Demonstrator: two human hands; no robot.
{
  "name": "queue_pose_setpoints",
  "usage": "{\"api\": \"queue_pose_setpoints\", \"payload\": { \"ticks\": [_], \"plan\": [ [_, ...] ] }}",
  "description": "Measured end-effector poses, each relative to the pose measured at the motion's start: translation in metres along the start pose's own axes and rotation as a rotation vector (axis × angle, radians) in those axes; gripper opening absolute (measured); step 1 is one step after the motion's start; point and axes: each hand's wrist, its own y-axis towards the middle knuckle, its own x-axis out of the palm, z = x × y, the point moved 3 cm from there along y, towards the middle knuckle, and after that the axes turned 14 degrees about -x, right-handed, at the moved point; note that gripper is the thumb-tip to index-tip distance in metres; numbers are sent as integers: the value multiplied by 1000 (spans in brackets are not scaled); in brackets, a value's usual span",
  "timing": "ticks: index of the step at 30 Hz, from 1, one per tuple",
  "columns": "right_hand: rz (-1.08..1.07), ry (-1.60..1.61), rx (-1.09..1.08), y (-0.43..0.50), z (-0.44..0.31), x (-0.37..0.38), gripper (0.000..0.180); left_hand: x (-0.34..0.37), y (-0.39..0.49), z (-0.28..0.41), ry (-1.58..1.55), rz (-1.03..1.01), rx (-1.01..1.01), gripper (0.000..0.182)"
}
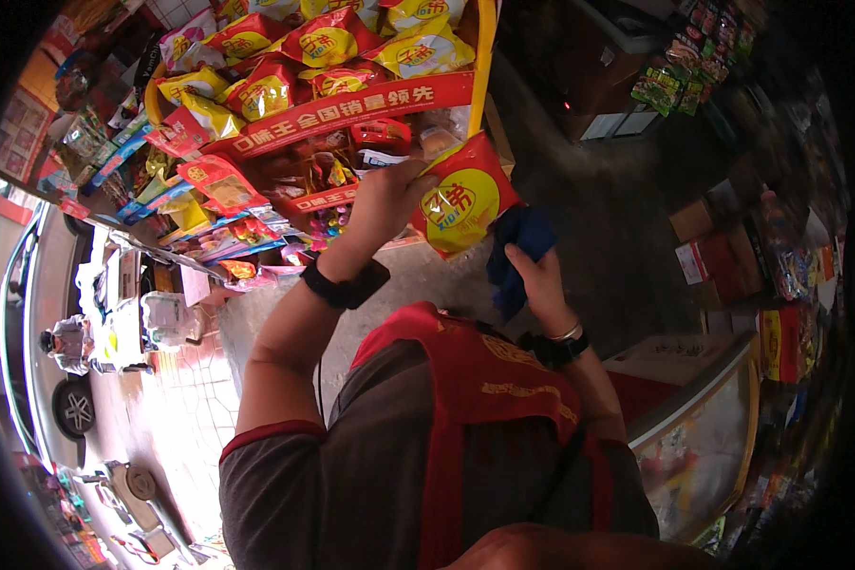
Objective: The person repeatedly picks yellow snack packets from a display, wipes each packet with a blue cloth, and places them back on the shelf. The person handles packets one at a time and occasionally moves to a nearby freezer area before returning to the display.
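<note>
My left hand (392, 196) pinches the upper left edge of a red and yellow snack bag (463, 196), held in front of the display rack. A dark blue cloth (518, 249) is gripped in my right hand (541, 278), with my thumb over it, and its top meets the bag's lower right corner. Similar red and yellow bags (327, 43) lie piled on the rack's upper shelf, behind a red printed strip (349, 110). Below the strip, smaller packets sit on lower shelves, partly hidden by my left arm.
Hanging packets (231, 182) line the rack's left side. Cardboard boxes (726, 263) stand at the right, near a glass-fronted counter (698, 434). A person (71, 345) is outside at the far left, near a parked car (53, 285).
</note>
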Motion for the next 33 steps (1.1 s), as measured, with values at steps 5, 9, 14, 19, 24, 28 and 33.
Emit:
{"api": "queue_pose_setpoints", "payload": {
  "ticks": [5,9,14,19,24,28,33],
  "plan": [
    [1,-86,155,2,24,-5,39,-53,41,16,17,38,86,20],
    [-16,28,190,-2,32,-10,29,-101,88,17,60,146,136,25],
    [-13,-17,198,0,33,-15,15,-160,159,20,102,169,170,31],
    [119,-92,254,11,25,-38,26,-212,200,58,192,229,156,21],
    [250,-37,231,12,28,-45,33,-257,236,93,387,401,328,22],
    [430,7,259,10,44,-44,29,-294,287,104,525,536,427,24],
    [525,75,264,18,56,-36,23,-312,348,89,585,607,385,25]
  ]
}}
